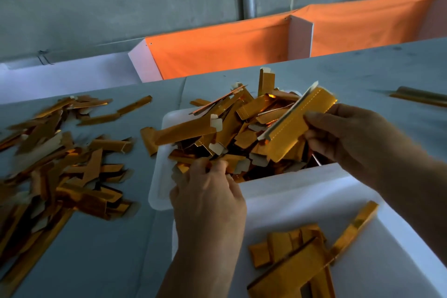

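On the left of the counter [121, 249], a loose heap of gold strips [60, 164] is lying. Our left hand [208, 189] is curling its fingers into the pile [242, 128] in the white tray [162, 159]; we cannot tell whether its grip is holding a piece. Our right hand [350, 138] is pinching one gold card strip [295, 128] by its right edge. The long axis of this strip is running from low-left to high-right, with the low end nearer to the left hand.

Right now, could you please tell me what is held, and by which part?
Right hand pinches a gold strip by its right edge; left hand touches the pile, hold unclear.
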The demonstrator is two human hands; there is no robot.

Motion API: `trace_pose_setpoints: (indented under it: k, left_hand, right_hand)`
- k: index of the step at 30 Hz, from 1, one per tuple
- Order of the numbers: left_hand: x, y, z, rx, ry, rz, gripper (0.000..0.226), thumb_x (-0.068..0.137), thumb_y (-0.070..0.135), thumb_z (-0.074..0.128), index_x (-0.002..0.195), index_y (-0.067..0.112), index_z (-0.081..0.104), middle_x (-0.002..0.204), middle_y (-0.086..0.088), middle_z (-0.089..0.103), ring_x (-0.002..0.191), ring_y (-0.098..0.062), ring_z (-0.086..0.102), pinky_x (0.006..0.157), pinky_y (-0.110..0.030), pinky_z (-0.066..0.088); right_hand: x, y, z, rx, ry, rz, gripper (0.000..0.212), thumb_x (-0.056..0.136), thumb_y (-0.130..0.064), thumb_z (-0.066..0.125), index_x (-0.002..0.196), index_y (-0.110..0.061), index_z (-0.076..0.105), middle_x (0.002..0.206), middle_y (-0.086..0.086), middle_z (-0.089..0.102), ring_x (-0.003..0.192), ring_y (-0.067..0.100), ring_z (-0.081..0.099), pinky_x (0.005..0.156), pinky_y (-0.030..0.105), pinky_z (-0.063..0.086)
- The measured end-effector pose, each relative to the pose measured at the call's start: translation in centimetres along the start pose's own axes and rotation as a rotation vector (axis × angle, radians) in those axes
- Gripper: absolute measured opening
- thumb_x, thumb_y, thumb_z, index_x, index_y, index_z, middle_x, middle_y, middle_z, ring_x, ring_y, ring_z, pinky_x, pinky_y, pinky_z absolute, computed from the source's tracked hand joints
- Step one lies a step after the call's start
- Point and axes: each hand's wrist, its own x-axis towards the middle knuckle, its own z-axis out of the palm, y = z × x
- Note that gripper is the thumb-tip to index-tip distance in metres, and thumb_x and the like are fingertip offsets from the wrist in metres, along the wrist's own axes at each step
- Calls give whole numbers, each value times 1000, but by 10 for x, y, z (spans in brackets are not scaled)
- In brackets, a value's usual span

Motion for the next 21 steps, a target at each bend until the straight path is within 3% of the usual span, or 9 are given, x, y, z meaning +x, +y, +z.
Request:
trace_pose_setpoints:
  k: [2,6,8,9,11,13,17,19,21]
  left_hand:
    - [1,-1,1,-37,9,15,32,97,33,39,127,33,53,122,11,48,113,-12,46,95,-31,43]
    - [-1,0,2,-73,22,90,31,99,29,38,124,29,55,118,15,47,108,-4,43,83,-15,37]
    - [-1,1,3,-73,20,99,31,99,31,37,124,27,55,117,14,45,106,-5,43,82,-14,36]
    - [-1,2,3,-73,16,100,31,99,31,36,123,26,56,117,13,43,106,-6,44,82,-15,37]
    - [0,2,3,-77,3,118,31,99,30,36,122,25,57,117,13,42,104,-6,44,82,-16,38]
    - [0,2,4,-110,10,128,29,99,28,38,120,24,57,115,14,41,98,-2,42,79,-12,36]
    - [-1,2,1,-187,98,103,26,95,16,49,117,23,61,118,16,46,95,3,40,71,0,32]
    - [-2,3,-1,-206,165,108,27,93,11,52,115,22,64,117,15,50,100,2,44,71,4,30]
    - [-2,5,-3,-231,197,113,26,92,11,52,112,21,65,115,14,52,101,1,45,72,-1,32]
  right_hand:
    - [11,-5,3,47,-7,10,5,91,-9,61,90,-5,63,64,4,71,59,9,69,51,17,52]
    - [19,0,13,171,-171,17,16,91,-4,58,106,-1,63,103,11,72,93,18,71,68,22,56]
    - [18,11,18,-92,-178,-54,10,88,-7,64,97,-9,67,99,10,72,88,18,71,68,24,57]
    - [16,17,20,-335,-153,-117,2,87,-14,67,88,-16,68,92,7,71,83,18,71,67,25,56]
    - [15,24,23,-863,-184,-313,8,84,-25,71,78,-30,67,85,-7,66,81,13,64,66,18,49]
    - [15,27,27,-1182,-330,-480,14,84,-25,71,93,-36,68,96,-15,61,93,10,59,74,15,44]
    - [15,17,40,-1441,-521,-581,37,91,-30,63,125,-40,54,125,-10,57,110,14,56,91,24,47]
    - [16,11,46,-1557,-522,-581,38,94,-32,57,131,-37,49,127,-7,55,111,15,56,93,30,50]
    - [14,6,50,-1664,-456,-598,28,97,-31,53,125,-26,56,119,-2,60,104,15,59,90,28,51]
